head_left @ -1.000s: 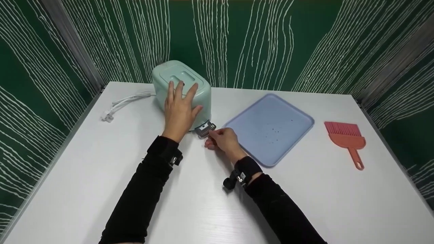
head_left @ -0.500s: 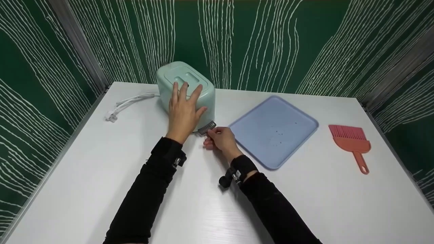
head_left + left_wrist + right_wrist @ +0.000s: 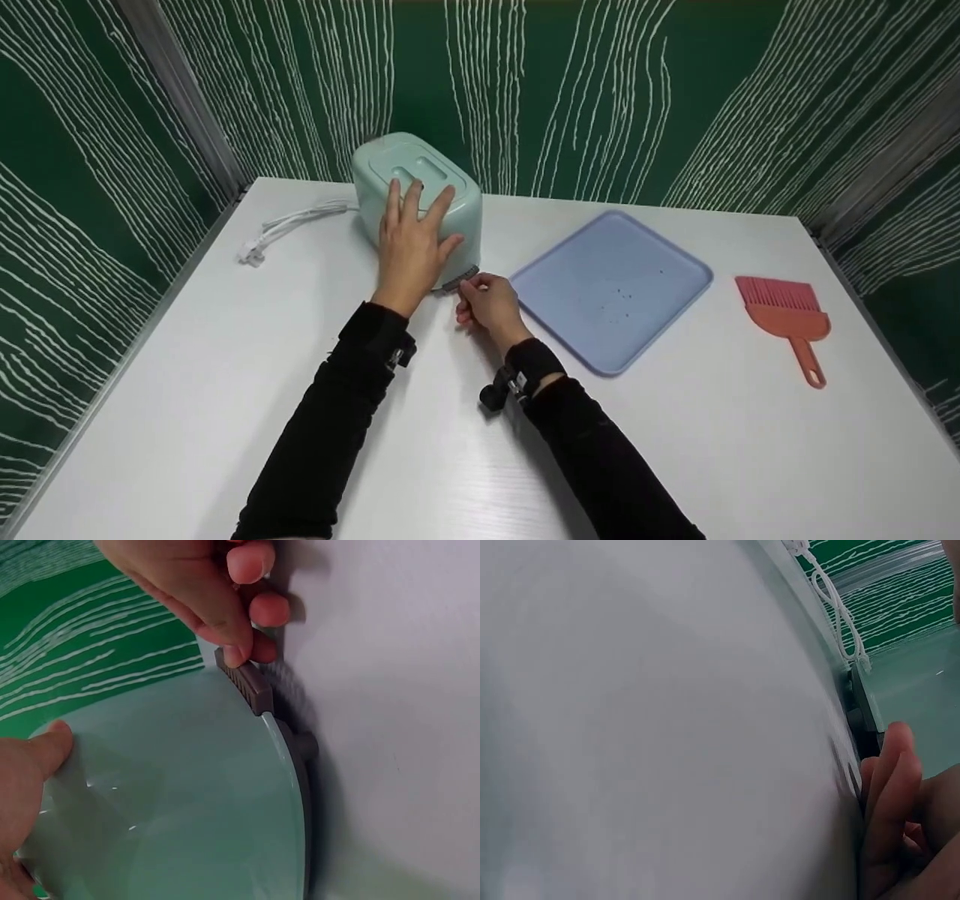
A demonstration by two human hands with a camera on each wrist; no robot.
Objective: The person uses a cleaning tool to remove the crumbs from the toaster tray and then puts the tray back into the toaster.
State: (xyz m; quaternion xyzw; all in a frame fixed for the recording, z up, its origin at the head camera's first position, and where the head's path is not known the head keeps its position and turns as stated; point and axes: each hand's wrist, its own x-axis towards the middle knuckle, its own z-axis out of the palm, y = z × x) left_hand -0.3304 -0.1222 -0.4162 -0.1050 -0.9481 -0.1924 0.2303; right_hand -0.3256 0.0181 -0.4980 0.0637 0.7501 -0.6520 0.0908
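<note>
A mint-green toaster (image 3: pixel 465 217) stands at the back left of the white table, its top covered by a lid with two recesses. My left hand (image 3: pixel 409 259) rests on its near side and top edge, fingers spread. Low on the toaster's near end, the dark grey ridged handle of a crumb tray (image 3: pixel 251 684) lies close against the body. My right hand (image 3: pixel 491 304) pinches that handle between thumb and fingertips, just above the tabletop. The rest of the crumb tray is hidden inside the toaster. In the right wrist view, curled fingers (image 3: pixel 892 787) show beside the toaster's base.
To the right lies a flat blue tray (image 3: pixel 555 262) with dark crumbs on it. Farther right is an orange brush (image 3: pixel 787 322) with pink bristles. A white power cord (image 3: pixel 300 215) with its plug trails left of the toaster. Green walls with white lines surround the table.
My right hand has pushed the crumb tray inward, so only its handle edge shows now. The left hand stays on the toaster. The head view has shifted slightly.
</note>
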